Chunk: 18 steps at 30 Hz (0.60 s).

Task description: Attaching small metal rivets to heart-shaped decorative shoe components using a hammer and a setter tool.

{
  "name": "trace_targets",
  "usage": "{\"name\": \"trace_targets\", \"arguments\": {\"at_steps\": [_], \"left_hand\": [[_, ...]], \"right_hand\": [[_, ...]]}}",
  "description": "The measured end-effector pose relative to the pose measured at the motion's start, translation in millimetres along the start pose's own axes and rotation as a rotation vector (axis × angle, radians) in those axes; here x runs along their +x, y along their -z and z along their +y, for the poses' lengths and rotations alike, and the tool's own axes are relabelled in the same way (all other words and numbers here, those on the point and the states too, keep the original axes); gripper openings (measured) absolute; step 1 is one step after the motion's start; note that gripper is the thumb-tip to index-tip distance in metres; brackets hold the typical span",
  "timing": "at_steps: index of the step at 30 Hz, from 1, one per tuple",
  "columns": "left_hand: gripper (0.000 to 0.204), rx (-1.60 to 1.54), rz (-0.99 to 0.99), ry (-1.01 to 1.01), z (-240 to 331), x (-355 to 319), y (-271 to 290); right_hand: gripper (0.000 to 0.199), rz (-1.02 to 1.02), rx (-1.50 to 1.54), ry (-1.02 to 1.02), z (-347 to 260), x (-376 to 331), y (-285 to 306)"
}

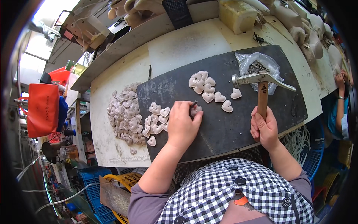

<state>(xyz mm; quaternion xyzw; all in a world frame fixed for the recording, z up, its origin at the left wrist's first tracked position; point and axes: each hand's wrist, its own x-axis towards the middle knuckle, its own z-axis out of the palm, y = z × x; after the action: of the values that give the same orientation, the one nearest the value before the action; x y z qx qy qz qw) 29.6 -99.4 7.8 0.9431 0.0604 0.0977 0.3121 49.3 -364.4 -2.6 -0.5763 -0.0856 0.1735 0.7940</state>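
My left hand (182, 125) rests on a dark work mat (223, 127) and pinches a pale heart-shaped piece (195, 109) with a small nail upright on it. My right hand (264, 127) grips the wooden handle of a hammer (261, 84), whose metal head is raised over the mat to the right. A group of pale hearts (207, 87) lies on the mat beyond my left hand. Another cluster of hearts (156, 119) sits to its left. A clear plastic bag of small nails (257, 67) lies behind the hammer head.
A big heap of hearts (123, 112) lies on the white tabletop (112, 149) left of the mat. Shoe lasts (298, 26) and a yellowish block (236, 15) stand at the back. Blue crates (93, 186) sit lower left. Another person (341, 104) is at the right edge.
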Motion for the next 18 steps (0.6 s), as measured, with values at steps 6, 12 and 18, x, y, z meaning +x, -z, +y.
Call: {"name": "trace_targets", "arguments": {"at_steps": [6,12,18], "left_hand": [[0.022,0.024,0.125,-0.051,-15.4,-22.0,29.8],[0.028,0.304,0.079,-0.295,8.2,-51.4,5.5],[0.053,-0.091,-0.025,-0.008,14.7,-52.4,8.3]], "right_hand": [[0.015,0.009,0.002,-0.022,-0.8,1.7,0.3],[0.012,0.024,-0.049,0.002,1.5,3.2,-2.6],[0.011,0.045,-0.064,0.031,2.7,1.9,-2.1]]}}
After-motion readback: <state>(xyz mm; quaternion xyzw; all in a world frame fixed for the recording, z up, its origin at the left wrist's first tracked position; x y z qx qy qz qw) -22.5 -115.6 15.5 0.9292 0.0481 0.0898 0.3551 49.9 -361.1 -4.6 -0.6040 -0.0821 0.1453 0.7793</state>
